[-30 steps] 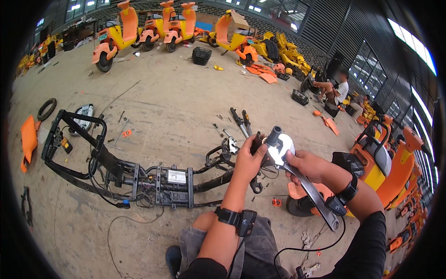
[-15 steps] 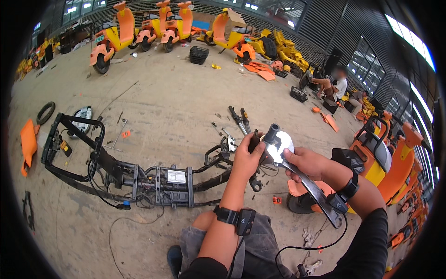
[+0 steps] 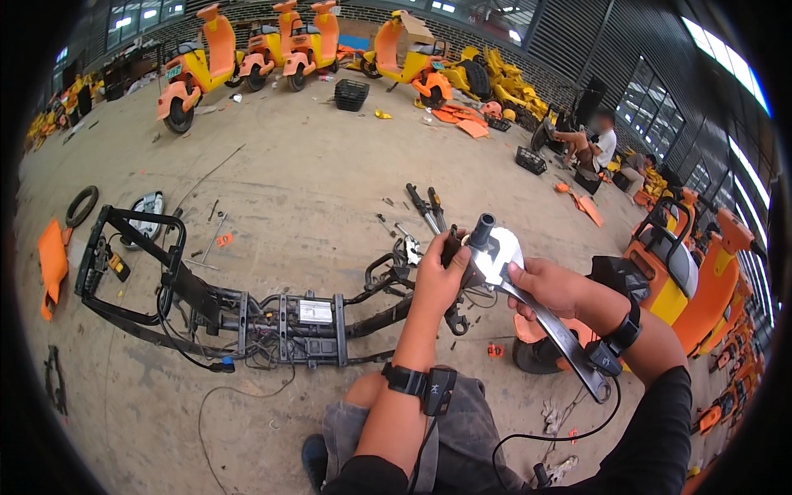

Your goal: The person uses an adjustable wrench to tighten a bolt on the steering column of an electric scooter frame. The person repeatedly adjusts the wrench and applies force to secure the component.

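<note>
I hold a metal scooter handlebar part [image 3: 503, 268] in front of me: a silver plate with a black stub grip at its top and a long grey bar running down to the right. My left hand [image 3: 437, 276] grips its left side, at a black handle. My right hand [image 3: 549, 287] clasps the bar just below the plate. A stripped black scooter frame [image 3: 247, 309] lies on the concrete floor under my hands, its front end right below the part.
Black fork tubes [image 3: 425, 206] and small loose parts lie on the floor beyond the frame. A tyre [image 3: 81, 205] and orange panels [image 3: 51, 260] lie at the left. Orange and yellow scooters [image 3: 198, 58] line the back; more stand at the right [image 3: 689, 268]. A seated person [image 3: 594, 148] works far right.
Both hands have kept their hold on the handlebar part. It sits slightly lower in the picture than one second ago; nothing else has moved.
</note>
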`<state>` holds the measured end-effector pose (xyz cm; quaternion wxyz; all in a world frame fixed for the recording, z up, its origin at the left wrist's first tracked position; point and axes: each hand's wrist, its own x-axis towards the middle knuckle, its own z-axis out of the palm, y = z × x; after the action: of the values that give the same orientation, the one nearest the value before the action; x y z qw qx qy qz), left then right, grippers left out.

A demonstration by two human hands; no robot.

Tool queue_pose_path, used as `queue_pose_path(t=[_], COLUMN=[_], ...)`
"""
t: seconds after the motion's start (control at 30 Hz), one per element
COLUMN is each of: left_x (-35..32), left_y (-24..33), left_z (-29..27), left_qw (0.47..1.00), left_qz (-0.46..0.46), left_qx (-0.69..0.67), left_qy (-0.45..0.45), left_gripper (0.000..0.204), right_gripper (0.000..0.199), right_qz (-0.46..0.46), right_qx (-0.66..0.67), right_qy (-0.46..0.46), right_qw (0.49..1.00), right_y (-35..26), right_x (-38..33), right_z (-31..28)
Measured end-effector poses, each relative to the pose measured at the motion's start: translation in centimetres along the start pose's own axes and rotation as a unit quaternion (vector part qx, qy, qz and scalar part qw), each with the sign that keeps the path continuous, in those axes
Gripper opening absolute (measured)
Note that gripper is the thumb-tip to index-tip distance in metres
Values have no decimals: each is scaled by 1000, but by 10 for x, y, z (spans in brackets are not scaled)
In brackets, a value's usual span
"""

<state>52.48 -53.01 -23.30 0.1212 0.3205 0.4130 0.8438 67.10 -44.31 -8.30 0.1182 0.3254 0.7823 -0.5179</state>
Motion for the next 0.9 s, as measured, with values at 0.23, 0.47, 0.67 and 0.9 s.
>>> queue_pose_path(t=[0.23,0.47,0.67,0.9], left_x=[0,1,2,-2], left_y=[-5,4,0,-1], left_z=[0,-3,-9,-13], left_qw=[1000,997,990,980], left_qz=[-3,3,-2,12], left_qx=[13,78,140,197], left_qy=[5,-4,-36,-36], left_gripper=[39,46,53,65], right_gripper=[45,52,59,60], right_qz=[-12,-62,-87,-84], right_qx=[-28,-74,-201,-244], right_qy=[35,30,-8,-54], right_qw=[999,995,976,965], right_y=[-2,7,-5,-9], right_x=[-5,4,9,20], right_z=[6,-5,-34,-43])
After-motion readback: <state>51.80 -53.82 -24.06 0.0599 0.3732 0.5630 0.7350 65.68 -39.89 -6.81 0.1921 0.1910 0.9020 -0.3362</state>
